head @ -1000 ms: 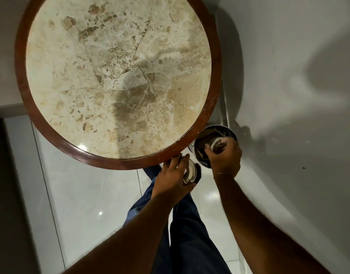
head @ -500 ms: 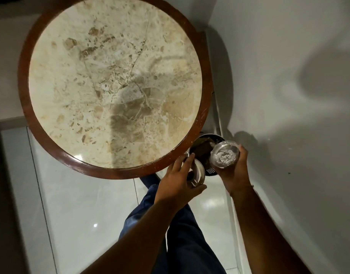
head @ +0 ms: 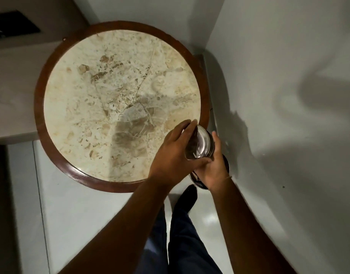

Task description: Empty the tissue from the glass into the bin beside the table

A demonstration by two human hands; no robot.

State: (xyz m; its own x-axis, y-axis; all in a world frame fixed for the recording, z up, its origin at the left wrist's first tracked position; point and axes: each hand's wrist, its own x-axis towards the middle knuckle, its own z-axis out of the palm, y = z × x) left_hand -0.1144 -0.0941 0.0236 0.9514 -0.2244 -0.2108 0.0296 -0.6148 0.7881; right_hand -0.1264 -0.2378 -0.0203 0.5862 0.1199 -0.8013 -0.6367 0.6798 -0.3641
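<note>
Both hands, left hand and right hand, clasp one clear round glass above the dark bin, beside the wood-rimmed marble table.

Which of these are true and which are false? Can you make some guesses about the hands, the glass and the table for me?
1. Both hands are on the glass. True: the left hand grips it from the left and the right hand from the right.
2. The glass stands on the table. False: it is held up in the air at the table's right edge.
3. The table top is round with a brown wooden rim. True.
4. The bin sits on the table top. False: it is down by the floor beside the table, mostly hidden under the hands.
5. A plate of food lies on the table. False: the marble top is bare.
</note>
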